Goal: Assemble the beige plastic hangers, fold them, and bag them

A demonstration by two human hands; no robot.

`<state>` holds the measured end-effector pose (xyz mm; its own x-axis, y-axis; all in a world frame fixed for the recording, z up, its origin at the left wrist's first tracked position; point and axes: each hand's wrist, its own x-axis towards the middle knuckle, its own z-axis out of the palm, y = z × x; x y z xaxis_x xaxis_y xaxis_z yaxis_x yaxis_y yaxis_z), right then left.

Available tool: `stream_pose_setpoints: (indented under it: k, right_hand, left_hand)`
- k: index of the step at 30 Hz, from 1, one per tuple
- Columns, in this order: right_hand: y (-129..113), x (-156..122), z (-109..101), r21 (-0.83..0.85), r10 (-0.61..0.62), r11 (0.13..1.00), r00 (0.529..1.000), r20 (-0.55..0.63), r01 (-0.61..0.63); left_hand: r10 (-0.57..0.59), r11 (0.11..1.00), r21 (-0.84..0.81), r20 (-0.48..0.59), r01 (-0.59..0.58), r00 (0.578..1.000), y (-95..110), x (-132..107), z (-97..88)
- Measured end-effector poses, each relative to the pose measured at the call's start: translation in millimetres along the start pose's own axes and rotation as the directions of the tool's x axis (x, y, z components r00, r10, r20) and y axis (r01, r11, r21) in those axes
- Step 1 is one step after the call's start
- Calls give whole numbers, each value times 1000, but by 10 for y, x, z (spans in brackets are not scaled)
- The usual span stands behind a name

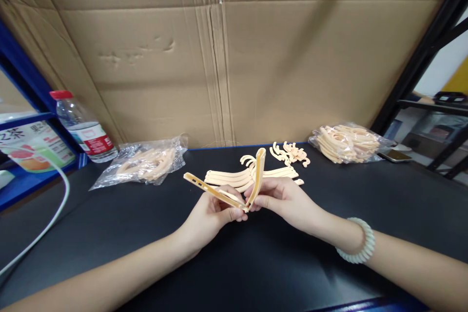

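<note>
Well, our two hands meet over the middle of the black table (234, 265), and both are occupied. With the left hand (210, 215) we grasp a cream, channel-shaped strip (215, 191), thumb in front and fingers behind; its slotted end points toward the far left corner. With the right hand (287, 200) we pinch a curved strip (258, 175), which rises steeply. The lower ends of these two pieces touch between our fingertips, making a V held above the table; we cannot tell whether they are locked together. A bracelet (360, 241) circles our right wrist.

Beyond our hands, toward the far edge, lies a row of long cream strips (224, 176), partly hidden by the curved strip. Just behind it we see a few small hooks (248, 160), and to their right, nearer the far edge, a loose heap of little curved pieces (290, 153). A clear bag (146, 162) of similar parts sits by the far left corner, beside a red-capped bottle (87, 131); a second bag (347, 144) lies toward the far right corner, with a phone (395, 155) next to it. Along the left side a white cable (60, 207) curves down, and cardboard (146, 58) stands behind the far edge.
</note>
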<state>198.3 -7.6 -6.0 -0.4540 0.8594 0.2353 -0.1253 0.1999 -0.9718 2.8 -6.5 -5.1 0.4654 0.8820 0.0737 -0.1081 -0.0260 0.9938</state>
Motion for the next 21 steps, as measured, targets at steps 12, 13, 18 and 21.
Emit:
stream_pose_setpoints:
  k: [12, 13, 18, 21]
  right_hand:
    - [-27, -18, 61, -12, -24, 1000, 1000, -18, 24]
    - [-27, -22, 71, -11, -35, 999, 999, -23, 35]
    - [-27, -42, 109, -94, -90, 992, 994, -54, 85]
    - [-25, -52, 130, -151, -117, 983, 990, -76, 104]
  left_hand:
    - [-6, 998, -62, -34, 4, 999, -11, 1, 8]
    - [-5, 998, -60, -42, 3, 999, -11, -4, 14]
    - [13, 996, -84, -75, -19, 997, -31, -21, 34]
    - [11, 994, -110, -104, -22, 995, -40, -26, 49]
